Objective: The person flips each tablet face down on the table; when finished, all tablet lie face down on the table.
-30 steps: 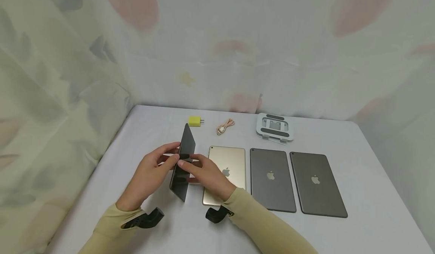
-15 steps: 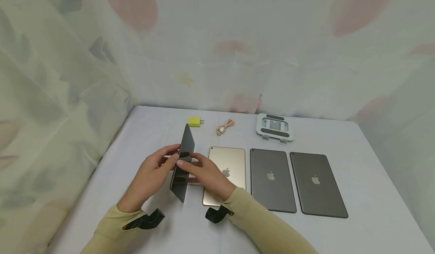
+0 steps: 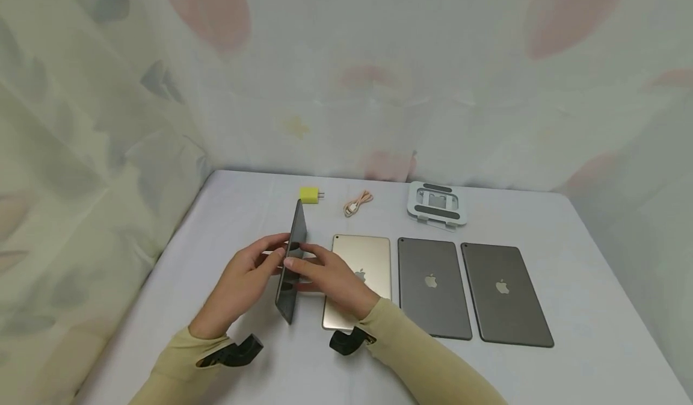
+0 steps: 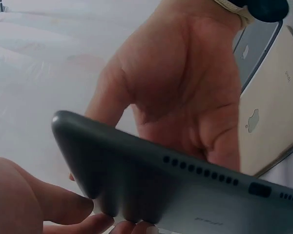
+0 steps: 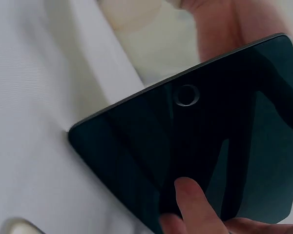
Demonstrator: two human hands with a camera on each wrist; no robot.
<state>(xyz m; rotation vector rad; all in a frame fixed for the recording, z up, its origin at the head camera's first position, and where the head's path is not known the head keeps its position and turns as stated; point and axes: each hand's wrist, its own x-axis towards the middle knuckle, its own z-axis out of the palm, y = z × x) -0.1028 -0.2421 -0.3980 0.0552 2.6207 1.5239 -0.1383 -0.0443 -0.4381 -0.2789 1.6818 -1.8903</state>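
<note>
A dark tablet (image 3: 292, 266) stands tipped almost on edge between my two hands, over the left-middle of the table. My left hand (image 3: 243, 278) grips it from the left, thumb near the top edge, fingertips against its grey back (image 4: 136, 180). From the right, my right hand (image 3: 330, 275) holds it with the thumb near the same edge and fingers on the screen side. The right wrist view shows the dark glossy screen (image 5: 136, 141) with a round home button (image 5: 187, 95). Speaker holes and a port (image 4: 260, 189) line its end in the left wrist view.
To the right lie a gold tablet (image 3: 370, 248), a grey tablet (image 3: 433, 302) and another grey tablet (image 3: 509, 309), backs up. Behind them are a yellow charger plug (image 3: 309, 195), a coiled pinkish cable (image 3: 358, 203) and a folded white stand (image 3: 462, 197).
The held tablet has tilted slightly, so that its screen side looks narrower from above. Both hands have shifted a little to the right with it. The other things lie as before.
</note>
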